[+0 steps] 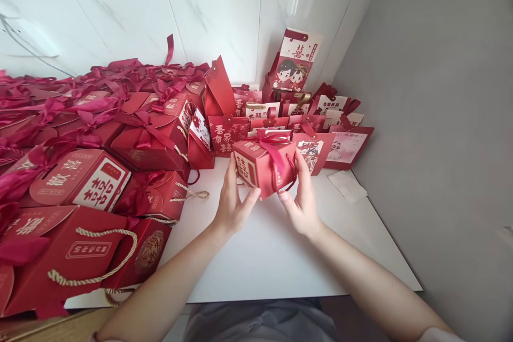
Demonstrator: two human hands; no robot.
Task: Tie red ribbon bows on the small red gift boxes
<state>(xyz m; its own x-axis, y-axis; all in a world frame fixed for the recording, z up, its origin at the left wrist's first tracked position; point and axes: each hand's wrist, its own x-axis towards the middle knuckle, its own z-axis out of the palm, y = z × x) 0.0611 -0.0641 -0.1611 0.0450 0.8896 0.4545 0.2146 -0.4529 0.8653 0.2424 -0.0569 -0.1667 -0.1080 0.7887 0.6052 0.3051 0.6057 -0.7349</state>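
Observation:
A small red gift box [260, 164] with a red ribbon across its top hangs just above the white table [280, 256], held between both hands. My left hand [232, 200] grips its left and lower side, fingers curled round it. On the right side my right hand [302, 197] pinches the box where the ribbon runs down, thumb underneath.
A big heap of red ribboned boxes [80, 181] with rope handles fills the left. More red boxes and cards [296, 112] stand at the back against the white tiled wall, one tall bag [294, 61] among them. A paper scrap [348, 186] lies right. A grey wall closes the right side.

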